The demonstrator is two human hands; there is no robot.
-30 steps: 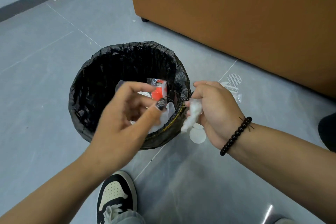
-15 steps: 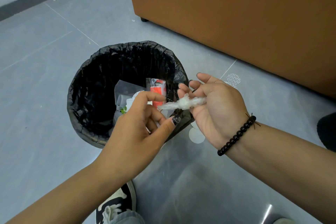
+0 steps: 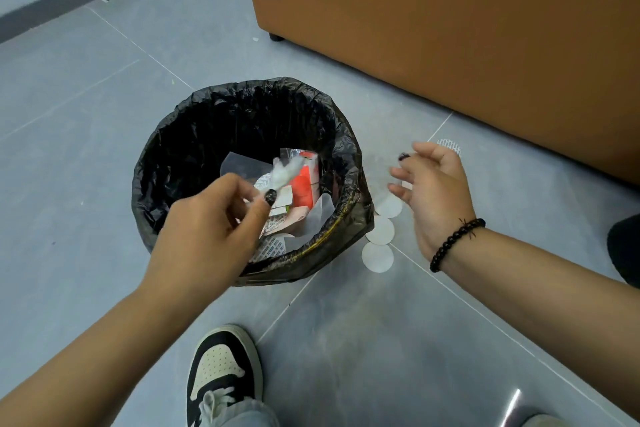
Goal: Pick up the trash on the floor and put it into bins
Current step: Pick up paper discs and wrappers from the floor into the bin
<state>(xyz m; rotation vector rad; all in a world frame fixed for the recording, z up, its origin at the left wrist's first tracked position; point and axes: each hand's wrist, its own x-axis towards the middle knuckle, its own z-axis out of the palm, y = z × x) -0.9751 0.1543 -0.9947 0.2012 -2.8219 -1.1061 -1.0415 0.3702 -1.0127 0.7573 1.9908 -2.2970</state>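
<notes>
Tissue wad [image 3: 285,168] was above the open bin [image 3: 180,135], pinched in the left hand [image 3: 207,229] grip; the right hand [image 3: 433,191] was beside the bin with fingers spread, holding nothing.

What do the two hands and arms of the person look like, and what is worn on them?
Both forearms are bare, with no sleeves in view. The right hand has a bracelet of round black beads at the wrist, with a small dark knot on it. The left hand wears nothing, but its thumbnail is painted a dark, glittery colour. One nail on the right hand is dark too.
</notes>
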